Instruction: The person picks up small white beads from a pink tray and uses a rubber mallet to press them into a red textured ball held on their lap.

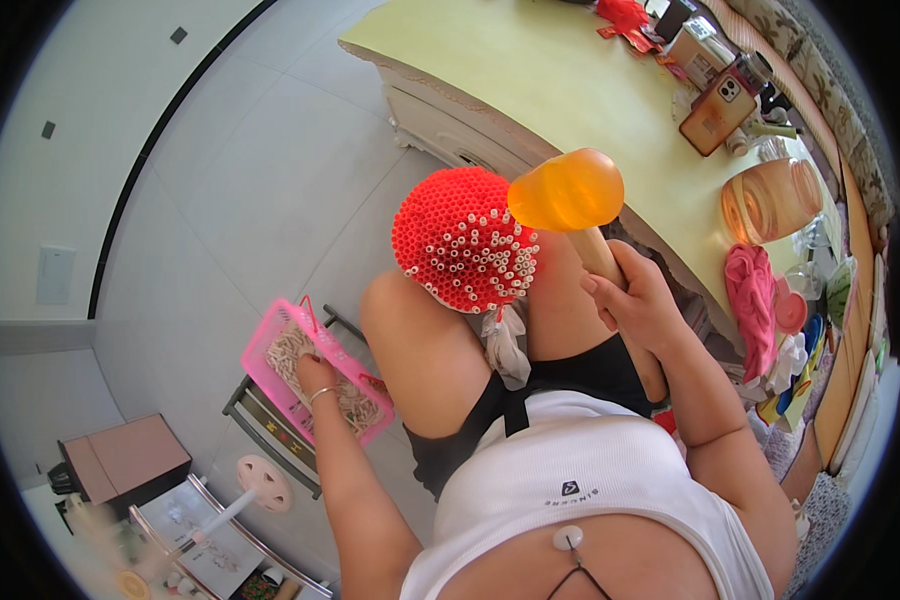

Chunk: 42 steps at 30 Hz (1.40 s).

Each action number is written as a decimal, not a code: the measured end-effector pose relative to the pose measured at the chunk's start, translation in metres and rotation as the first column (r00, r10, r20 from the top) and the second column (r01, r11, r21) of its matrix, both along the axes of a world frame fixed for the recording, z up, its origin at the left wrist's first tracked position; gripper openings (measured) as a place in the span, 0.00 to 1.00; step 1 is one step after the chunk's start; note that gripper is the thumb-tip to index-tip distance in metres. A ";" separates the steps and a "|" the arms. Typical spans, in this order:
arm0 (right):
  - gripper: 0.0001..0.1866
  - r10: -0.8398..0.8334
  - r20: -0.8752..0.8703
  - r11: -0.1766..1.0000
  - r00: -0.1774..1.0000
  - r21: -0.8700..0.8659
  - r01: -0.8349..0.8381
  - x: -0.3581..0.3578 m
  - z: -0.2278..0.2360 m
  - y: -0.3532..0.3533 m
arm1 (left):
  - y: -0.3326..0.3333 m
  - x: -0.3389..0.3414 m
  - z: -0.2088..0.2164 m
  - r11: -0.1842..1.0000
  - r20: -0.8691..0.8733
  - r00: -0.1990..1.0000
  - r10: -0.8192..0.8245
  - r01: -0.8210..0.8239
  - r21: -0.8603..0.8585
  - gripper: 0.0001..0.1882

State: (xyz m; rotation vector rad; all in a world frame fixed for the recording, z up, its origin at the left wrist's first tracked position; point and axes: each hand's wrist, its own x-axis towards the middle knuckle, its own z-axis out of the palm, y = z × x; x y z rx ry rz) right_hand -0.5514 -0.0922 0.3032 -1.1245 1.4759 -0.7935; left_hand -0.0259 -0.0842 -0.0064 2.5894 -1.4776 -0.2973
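My right hand (638, 292) is wrapped round the wooden handle of a mallet (566, 190), whose rounded amber head is raised beside the bundle. Between my knees stands a round bundle of red tubes (448, 205), packed like a honeycomb. Many short pale plugs (475, 250) stick out of its tubes, mostly on the near and right side. On the left, my left hand (316, 375) reaches down into a pink plastic basket (254, 352) of loose pale plugs (358, 408); its fingertips are hidden there, so I cannot see whether they grip any.
The basket rests on a dark stool (270, 437). To the right runs a yellow-green tabletop (530, 70) with a phone (718, 115), an amber jar (773, 200) and a pink cloth (750, 300). A white pedestal fan (263, 483) and a pinkish-brown box (127, 458) are at lower left.
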 end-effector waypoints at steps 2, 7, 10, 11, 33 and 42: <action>0.10 0.011 -0.007 1.000 1.000 0.006 -0.011 -0.004 0.000 0.000 | 0.009 0.010 0.002 0.976 -0.293 0.933 0.211 -0.218 0.009 0.10; 0.10 0.017 0.047 1.000 0.999 0.003 -0.018 -0.010 -0.007 0.001 | 0.036 0.040 0.025 0.630 -0.951 -0.258 0.170 -0.714 0.306 0.06; 0.11 0.016 0.071 1.000 0.997 0.011 -0.017 -0.014 -0.010 0.000 | 0.058 0.038 0.037 0.635 -0.882 -0.459 -0.105 -0.714 0.296 0.08; 0.11 0.019 0.081 1.000 0.997 0.015 -0.020 -0.014 -0.010 -0.001 | 0.068 0.037 0.039 0.697 -0.856 -0.462 -0.234 -0.693 0.183 0.09; 0.11 0.001 0.135 0.993 0.991 0.120 -0.017 -0.027 -0.024 -0.008 | -0.121 -0.225 0.260 0.985 -0.984 -0.169 -0.051 0.154 -0.078 0.14; 0.06 0.024 0.144 0.991 0.989 0.124 -0.042 -0.030 -0.027 -0.008 | -0.158 -0.302 0.270 0.757 -0.685 0.421 -0.595 0.580 -0.301 0.04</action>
